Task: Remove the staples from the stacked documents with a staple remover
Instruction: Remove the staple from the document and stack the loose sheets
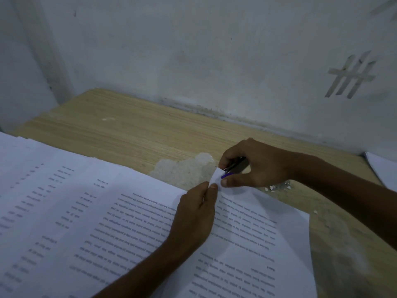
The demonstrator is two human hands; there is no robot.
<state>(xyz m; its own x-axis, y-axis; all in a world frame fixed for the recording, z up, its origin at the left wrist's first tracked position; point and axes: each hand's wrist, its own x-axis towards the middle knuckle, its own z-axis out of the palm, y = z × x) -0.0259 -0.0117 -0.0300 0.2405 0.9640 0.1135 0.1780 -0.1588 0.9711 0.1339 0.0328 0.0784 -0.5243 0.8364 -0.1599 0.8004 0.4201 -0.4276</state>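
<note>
A dim view looks down on a wooden table [129, 130] set against a pale, scuffed wall [193, 50].

At the far left, printed papers [53, 190] lie spread in overlapping layers over the near left part of the table. Their text runs upside down to the viewer. Toward the middle, a printed sheet [253, 244] lies on top of them, flat except for its far corner.

The left hand [195, 214] comes up from the bottom middle, its forearm lying across the pages. It pinches the sheet between thumb and forefinger just below that corner. The corner [216, 176] is bent up off the table. Behind it, the tabletop shows a pale, worn patch [182, 171].

Just right of the corner is the remover [234, 166], dark with a purple part. Its tip points into the raised corner and touches it. The staple is too small to make out.

The right hand [257, 168] grips the remover, fingers curled over its top and thumb pressed beneath. Its arm reaches in from the right edge. Small pale scraps [279, 187] lie on the table near the wrist.

On the wall at upper right, strips of tape [350, 77] cross one another in a rough grid. At the far right edge, close to the wall, part of another pile [384, 168] of white paper shows.
</note>
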